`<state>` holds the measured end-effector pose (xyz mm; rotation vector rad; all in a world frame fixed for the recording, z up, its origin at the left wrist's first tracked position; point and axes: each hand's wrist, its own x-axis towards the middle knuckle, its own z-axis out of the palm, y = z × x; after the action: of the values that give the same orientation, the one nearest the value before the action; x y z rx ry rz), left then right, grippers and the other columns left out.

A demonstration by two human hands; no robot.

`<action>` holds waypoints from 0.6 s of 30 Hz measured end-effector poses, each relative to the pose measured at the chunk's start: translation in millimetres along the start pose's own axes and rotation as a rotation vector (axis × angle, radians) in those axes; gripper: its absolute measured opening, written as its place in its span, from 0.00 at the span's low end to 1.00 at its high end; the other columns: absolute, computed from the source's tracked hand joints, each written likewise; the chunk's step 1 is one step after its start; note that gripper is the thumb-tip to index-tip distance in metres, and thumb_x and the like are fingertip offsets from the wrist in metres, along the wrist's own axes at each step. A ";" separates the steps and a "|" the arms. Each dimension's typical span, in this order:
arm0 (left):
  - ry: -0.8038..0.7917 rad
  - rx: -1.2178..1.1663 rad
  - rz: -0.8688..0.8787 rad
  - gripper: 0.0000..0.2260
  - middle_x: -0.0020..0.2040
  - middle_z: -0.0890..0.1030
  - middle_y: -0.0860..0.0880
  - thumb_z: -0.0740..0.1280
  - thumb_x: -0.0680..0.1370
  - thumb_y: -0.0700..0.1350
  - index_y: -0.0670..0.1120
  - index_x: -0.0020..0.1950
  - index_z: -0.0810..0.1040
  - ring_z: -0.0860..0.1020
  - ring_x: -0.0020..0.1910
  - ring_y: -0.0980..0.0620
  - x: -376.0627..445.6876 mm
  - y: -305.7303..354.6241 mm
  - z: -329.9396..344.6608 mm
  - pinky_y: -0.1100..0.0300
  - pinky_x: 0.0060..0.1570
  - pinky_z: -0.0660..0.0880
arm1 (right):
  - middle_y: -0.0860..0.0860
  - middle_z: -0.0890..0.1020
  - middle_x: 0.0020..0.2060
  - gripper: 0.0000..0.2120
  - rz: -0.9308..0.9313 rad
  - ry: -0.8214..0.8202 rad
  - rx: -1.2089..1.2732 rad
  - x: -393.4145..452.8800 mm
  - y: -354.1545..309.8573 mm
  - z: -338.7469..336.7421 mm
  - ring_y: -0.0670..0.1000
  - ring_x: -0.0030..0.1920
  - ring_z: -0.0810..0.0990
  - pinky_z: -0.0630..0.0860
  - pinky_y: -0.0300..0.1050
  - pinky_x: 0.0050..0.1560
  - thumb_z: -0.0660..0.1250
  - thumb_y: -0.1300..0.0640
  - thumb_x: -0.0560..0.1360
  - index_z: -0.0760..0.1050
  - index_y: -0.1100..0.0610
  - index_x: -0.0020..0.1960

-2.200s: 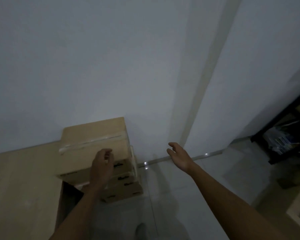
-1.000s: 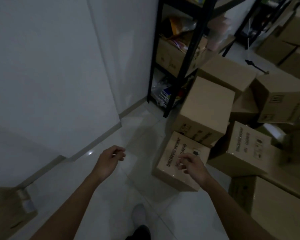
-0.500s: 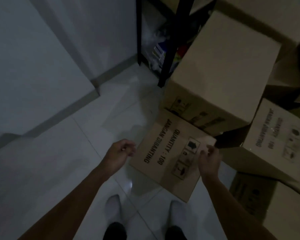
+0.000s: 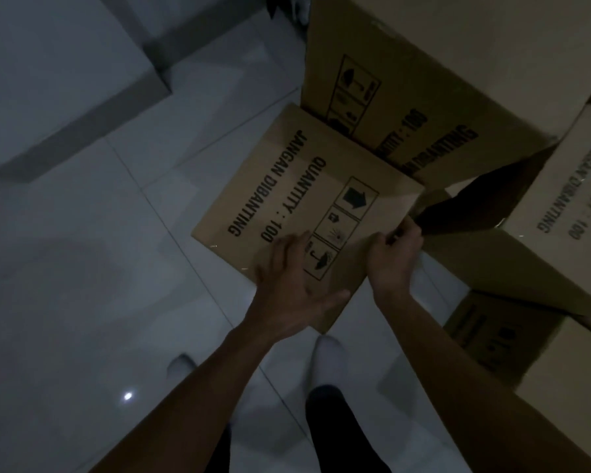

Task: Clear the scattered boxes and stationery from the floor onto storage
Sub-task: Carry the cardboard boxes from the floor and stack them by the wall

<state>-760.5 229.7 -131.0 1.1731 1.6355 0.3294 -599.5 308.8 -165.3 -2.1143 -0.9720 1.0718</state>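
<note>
A brown cardboard box (image 4: 287, 186) printed "QUANTITY : 100" lies on the pale tiled floor just ahead of my feet. My left hand (image 4: 292, 285) lies with spread fingers on its near face, over the printed symbols. My right hand (image 4: 393, 257) curls its fingers round the box's right corner edge. A larger box (image 4: 440, 73) leans over the far side of it.
More cardboard boxes crowd the right: one with the same print (image 4: 574, 186) and a darker one (image 4: 512, 339) near my right arm. A white wall and its grey skirting (image 4: 93, 110) run along the upper left. Open floor tiles (image 4: 82, 268) lie to the left.
I have turned from the taped box by the wall to the box pile and bent down. Both hands have come onto the printed box; the left moved right onto its face.
</note>
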 end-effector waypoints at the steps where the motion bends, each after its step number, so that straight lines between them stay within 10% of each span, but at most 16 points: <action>1: -0.005 0.075 -0.025 0.54 0.81 0.44 0.55 0.74 0.65 0.70 0.57 0.81 0.46 0.44 0.81 0.51 1.8 0.9 2.7 0.46 0.75 0.44 | 0.53 0.73 0.65 0.21 -0.028 -0.008 0.008 1.0 -0.9 4.0 0.49 0.63 0.76 0.76 0.45 0.65 0.64 0.67 0.78 0.69 0.59 0.70; 6: 0.055 0.355 -0.100 0.66 0.78 0.29 0.49 0.75 0.57 0.74 0.54 0.80 0.35 0.27 0.77 0.46 9.7 -13.2 3.0 0.25 0.69 0.36 | 0.48 0.73 0.60 0.21 -0.119 -0.109 0.085 -8.5 -15.9 22.7 0.46 0.61 0.77 0.77 0.41 0.63 0.66 0.67 0.78 0.67 0.60 0.69; 9: 0.126 0.355 -0.120 0.64 0.78 0.29 0.52 0.73 0.59 0.71 0.56 0.78 0.31 0.28 0.77 0.47 13.9 -27.7 -20.0 0.24 0.69 0.39 | 0.35 0.71 0.57 0.21 -0.194 -0.239 0.134 -15.2 -25.8 27.1 0.33 0.56 0.74 0.75 0.29 0.55 0.67 0.62 0.80 0.66 0.56 0.71; 12: 0.147 0.242 -0.127 0.63 0.78 0.29 0.56 0.73 0.58 0.67 0.60 0.77 0.31 0.31 0.78 0.50 9.6 -43.0 -55.8 0.28 0.72 0.37 | 0.31 0.76 0.55 0.15 -0.178 -0.297 0.135 -3.5 -14.8 30.9 0.35 0.55 0.77 0.78 0.38 0.55 0.62 0.57 0.83 0.71 0.51 0.69; 18: 0.148 0.180 -0.116 0.63 0.79 0.39 0.63 0.73 0.55 0.70 0.64 0.78 0.35 0.49 0.80 0.49 -13.1 -94.8 -133.3 0.33 0.75 0.55 | 0.53 0.73 0.70 0.21 0.181 -0.270 0.085 10.7 41.4 69.3 0.50 0.62 0.75 0.75 0.45 0.59 0.62 0.51 0.83 0.66 0.54 0.75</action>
<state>-924.0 216.7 -134.8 1.2040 1.8864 0.2020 -639.2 304.8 -236.3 -2.0532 -0.8497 1.4929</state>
